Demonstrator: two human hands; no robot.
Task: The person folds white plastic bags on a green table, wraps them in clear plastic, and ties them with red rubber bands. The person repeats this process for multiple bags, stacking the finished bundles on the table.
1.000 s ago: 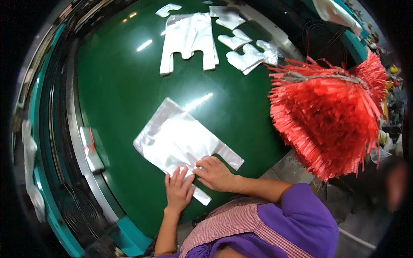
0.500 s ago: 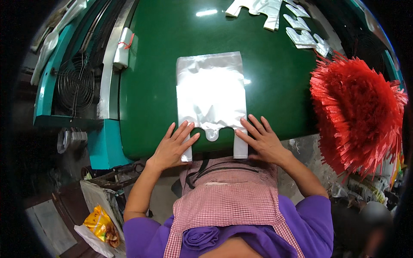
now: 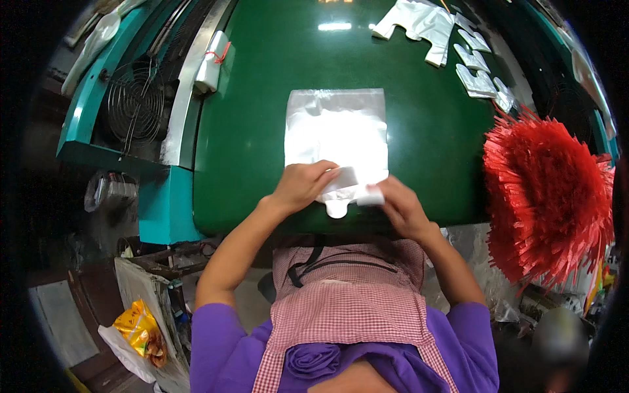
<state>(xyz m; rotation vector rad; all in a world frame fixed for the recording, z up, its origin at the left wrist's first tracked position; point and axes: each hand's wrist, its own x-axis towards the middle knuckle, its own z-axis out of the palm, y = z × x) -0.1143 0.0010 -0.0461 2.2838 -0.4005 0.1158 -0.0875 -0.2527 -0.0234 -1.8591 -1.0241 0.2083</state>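
Bags (image 3: pixel 335 134), a flat clear stack, lie on the green table (image 3: pixel 249 144) with their near end at its 6 o'clock edge, right in front of the person. Bare green surface runs wide at 9 and 3 o'clock of the stack, and more at 12 before the loose bags (image 3: pixel 419 19) far off at 1 o'clock. A red fringe bundle (image 3: pixel 547 196) crowds the table's 3 o'clock rim, well apart from the stack. A fan (image 3: pixel 134 105) sits off the table at 10 o'clock.

Half a second ago both hands lay flat, spread on the handle ends; now those ends are lifted and folded toward the middle (the stack itself has not shifted).

Left hand (image 3: pixel 303 187) comes in from 7 o'clock, wrist bent, its fingers pinching a folded handle strip. Right hand (image 3: pixel 400 206) reaches from 5 o'clock, fingers curled tight on the other strip, the two hands nearly touching.
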